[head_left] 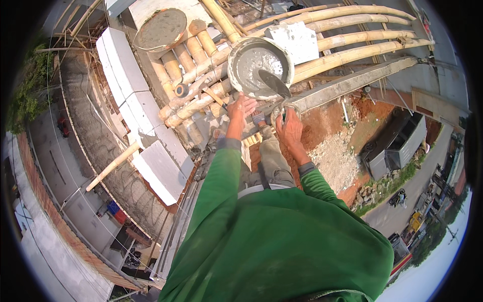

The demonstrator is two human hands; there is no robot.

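Note:
My right hand (290, 127) is closed round the handle of a trowel (274, 83). The trowel's grey metal blade reaches over the near right rim of a round bucket (232, 75). Wet grey mortar (251, 63) fills much of the bucket, with a bright wet patch in it. At the bucket's near left side is my left hand (242, 107), its fingers stretched out and holding nothing. Whether its fingertips touch the rim I cannot tell. Close to my left wrist, a tool with a wooden handle (215, 96) lies on the bamboo.
Bamboo poles (352, 40) form the scaffold around the bucket. A second mortar container (161, 29) stands at the far left. White blocks (123, 70) line the wall to my left, and another block (297, 41) lies beyond the bucket. A concrete beam (347, 85) runs right. Far below, a vehicle (397, 143) stands.

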